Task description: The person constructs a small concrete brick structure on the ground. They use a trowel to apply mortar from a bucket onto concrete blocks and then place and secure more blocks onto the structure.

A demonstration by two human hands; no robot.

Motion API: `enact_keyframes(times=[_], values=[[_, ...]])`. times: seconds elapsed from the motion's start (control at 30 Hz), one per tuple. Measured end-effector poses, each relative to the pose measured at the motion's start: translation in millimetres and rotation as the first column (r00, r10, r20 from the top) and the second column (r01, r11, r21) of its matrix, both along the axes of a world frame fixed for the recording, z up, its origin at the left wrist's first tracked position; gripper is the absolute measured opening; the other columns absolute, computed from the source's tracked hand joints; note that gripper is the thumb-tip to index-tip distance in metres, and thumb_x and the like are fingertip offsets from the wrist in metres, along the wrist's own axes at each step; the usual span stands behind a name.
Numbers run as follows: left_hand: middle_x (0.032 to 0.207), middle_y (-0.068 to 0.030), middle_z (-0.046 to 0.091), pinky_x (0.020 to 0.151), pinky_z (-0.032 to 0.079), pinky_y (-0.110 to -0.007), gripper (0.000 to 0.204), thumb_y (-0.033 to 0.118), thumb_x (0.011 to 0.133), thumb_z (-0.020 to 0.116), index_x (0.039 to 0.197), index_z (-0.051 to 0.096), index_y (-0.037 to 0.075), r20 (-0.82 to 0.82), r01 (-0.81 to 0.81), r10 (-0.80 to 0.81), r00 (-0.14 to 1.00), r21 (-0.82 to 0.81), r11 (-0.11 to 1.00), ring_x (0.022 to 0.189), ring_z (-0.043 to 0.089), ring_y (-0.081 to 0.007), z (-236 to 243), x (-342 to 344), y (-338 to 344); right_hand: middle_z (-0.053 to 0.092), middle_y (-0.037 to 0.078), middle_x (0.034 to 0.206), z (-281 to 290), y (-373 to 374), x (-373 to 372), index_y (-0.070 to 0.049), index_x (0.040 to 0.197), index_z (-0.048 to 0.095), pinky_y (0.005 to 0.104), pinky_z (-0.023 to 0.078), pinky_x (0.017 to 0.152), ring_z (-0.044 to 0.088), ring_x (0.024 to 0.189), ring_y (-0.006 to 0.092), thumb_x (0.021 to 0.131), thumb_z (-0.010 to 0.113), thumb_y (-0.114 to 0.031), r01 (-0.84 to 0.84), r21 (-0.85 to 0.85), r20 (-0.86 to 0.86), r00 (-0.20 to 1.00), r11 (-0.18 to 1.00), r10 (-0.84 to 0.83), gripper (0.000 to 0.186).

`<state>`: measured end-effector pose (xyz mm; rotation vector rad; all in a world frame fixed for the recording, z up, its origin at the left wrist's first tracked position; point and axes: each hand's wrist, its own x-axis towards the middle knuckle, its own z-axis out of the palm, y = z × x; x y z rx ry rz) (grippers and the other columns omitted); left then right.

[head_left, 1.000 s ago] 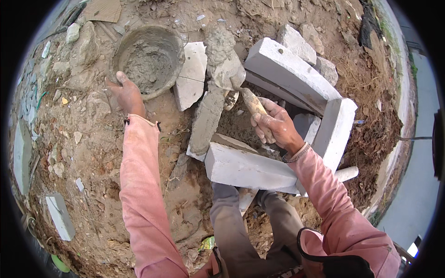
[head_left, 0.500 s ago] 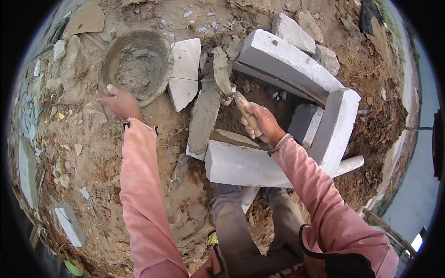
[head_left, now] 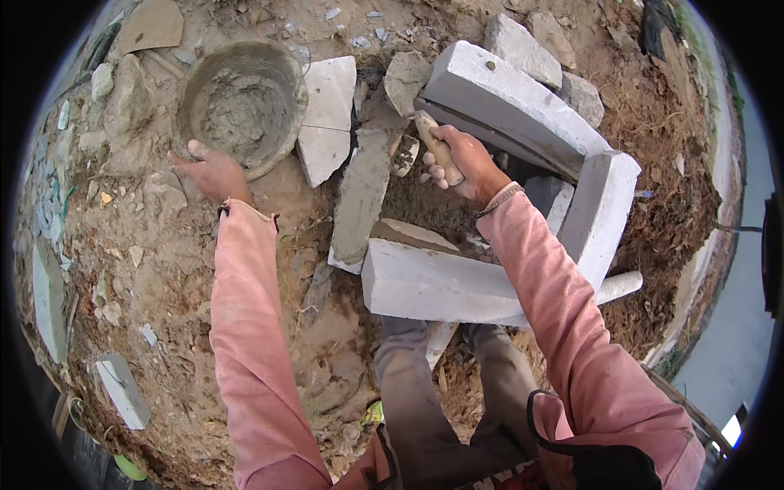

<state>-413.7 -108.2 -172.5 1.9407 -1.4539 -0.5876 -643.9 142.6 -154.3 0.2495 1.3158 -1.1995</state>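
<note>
My right hand (head_left: 464, 166) is closed around the wooden handle of a trowel (head_left: 406, 83). The mortar-smeared blade points away from me, at the far end of a low block frame. Just left of the trowel lies a pale block (head_left: 359, 200) with grey mortar spread along its top. My left hand (head_left: 211, 173) is beside the near rim of a round bucket (head_left: 181, 122), its thumb and fingers apart and no object in it. Wet grey mortar (head_left: 245, 118) sits inside the bucket. Whether that palm touches the rim cannot be made out.
White blocks form the frame's far side (head_left: 523, 102), right side (head_left: 603, 216) and near side (head_left: 441, 282), around a dirt hollow. Broken white slabs (head_left: 328, 122) lie between bucket and frame. Rough stones (head_left: 523, 51) back the far block. Loose blocks (head_left: 124, 392) lie at the left.
The trowel has moved away from me, and its blade now shows flat beyond the mortared block. My right hand has shifted slightly away with it. My left hand stays by the bucket.
</note>
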Motion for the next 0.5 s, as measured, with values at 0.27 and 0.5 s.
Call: enact_keyframes(times=[0.27,0.5], values=[[0.133,-0.0303,0.050,0.099,0.038,-0.051,0.061,0.044,0.102,0.035,0.149,0.024,0.007,0.011,-0.011,0.011,1.000,0.009,1.000,0.118,0.052,-0.0465,-0.1,-4.8,5.3,0.066,0.023,0.086,-24.1,72.3,16.7,0.003,0.116,0.052,0.0426,0.054,0.061,0.067,0.065,0.0327,0.093,0.050,-0.030,-0.516,0.419,-0.561,0.500,0.747,0.660,0.040],[0.134,-0.0304,0.050,0.099,0.039,-0.051,0.062,0.045,0.102,0.034,0.149,0.022,0.007,0.007,0.007,-0.007,1.000,-0.005,1.000,0.119,0.052,-0.0460,1.5,4.1,1.7,0.065,0.028,0.091,-7.6,111.8,18.6,0.002,0.124,0.047,0.0492,0.051,0.077,0.064,0.085,0.0461,0.090,0.056,-0.028,-0.577,0.500,-0.731,0.120,0.646,0.672,0.046]])
